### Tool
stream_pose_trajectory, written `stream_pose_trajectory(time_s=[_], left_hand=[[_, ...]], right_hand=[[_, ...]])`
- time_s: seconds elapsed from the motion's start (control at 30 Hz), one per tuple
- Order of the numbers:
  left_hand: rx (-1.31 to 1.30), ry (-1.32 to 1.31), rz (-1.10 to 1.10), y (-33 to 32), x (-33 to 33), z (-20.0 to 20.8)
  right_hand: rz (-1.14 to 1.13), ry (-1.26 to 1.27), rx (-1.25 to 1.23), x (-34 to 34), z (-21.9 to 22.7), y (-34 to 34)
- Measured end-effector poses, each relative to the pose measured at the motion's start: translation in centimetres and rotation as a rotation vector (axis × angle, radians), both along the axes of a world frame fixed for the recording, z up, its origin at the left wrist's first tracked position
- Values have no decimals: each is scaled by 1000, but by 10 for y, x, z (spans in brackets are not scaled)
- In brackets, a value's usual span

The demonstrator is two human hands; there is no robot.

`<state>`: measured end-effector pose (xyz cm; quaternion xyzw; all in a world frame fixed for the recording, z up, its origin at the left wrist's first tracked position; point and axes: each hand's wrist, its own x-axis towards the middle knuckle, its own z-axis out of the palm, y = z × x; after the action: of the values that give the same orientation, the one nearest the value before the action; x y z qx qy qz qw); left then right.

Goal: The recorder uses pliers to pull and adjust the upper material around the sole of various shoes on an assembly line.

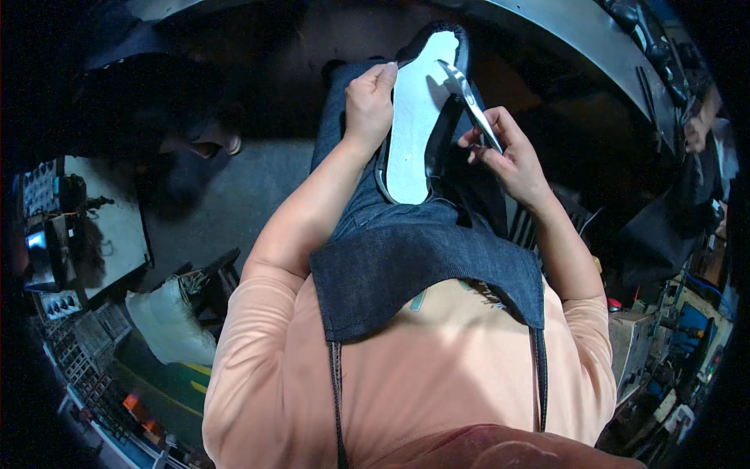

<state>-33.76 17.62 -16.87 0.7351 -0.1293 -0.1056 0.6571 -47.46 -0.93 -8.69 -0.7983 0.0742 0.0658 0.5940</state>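
Observation:
Sole up across my lap rests a shoe with a white insole (412, 133) and a dark upper (444, 129) around its edge. My left hand (370, 103) is closed on the upper's left edge, thumb against the rim of the white insole. In my right hand (506, 152) is a pair of metal pincers (470, 103), gripped by the handles. Their curved head is over the insole near its far end and casts a shadow on it; whether it touches cannot be made out. Part of the upper beside my right fingers is lost in shadow.
A denim apron (430, 266) covers my lap. Beyond the shoe curves a grey metal table edge (578, 55). Another person's hand (698, 129) shows at far right. A white sack (172, 316) and a pale worktable (105, 223) stand at left; a cluttered bench (687, 328) is at right.

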Motion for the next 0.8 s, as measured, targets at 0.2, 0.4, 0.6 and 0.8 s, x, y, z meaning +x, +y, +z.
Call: stream_pose_trajectory(time_s=[0.2,0.4,0.6,0.8], left_hand=[[-103,220,-349,4,-47,-4],[36,102,-430,10,-64,8],[190,103,-425,7,-53,14],[224,103,-337,-1,-59,13]], right_hand=[[17,283,98,-6,16,-8],[100,533,200,-5,36,-19],[412,391,-251,9,46,-25],[548,426,-492,25,63,-21]])
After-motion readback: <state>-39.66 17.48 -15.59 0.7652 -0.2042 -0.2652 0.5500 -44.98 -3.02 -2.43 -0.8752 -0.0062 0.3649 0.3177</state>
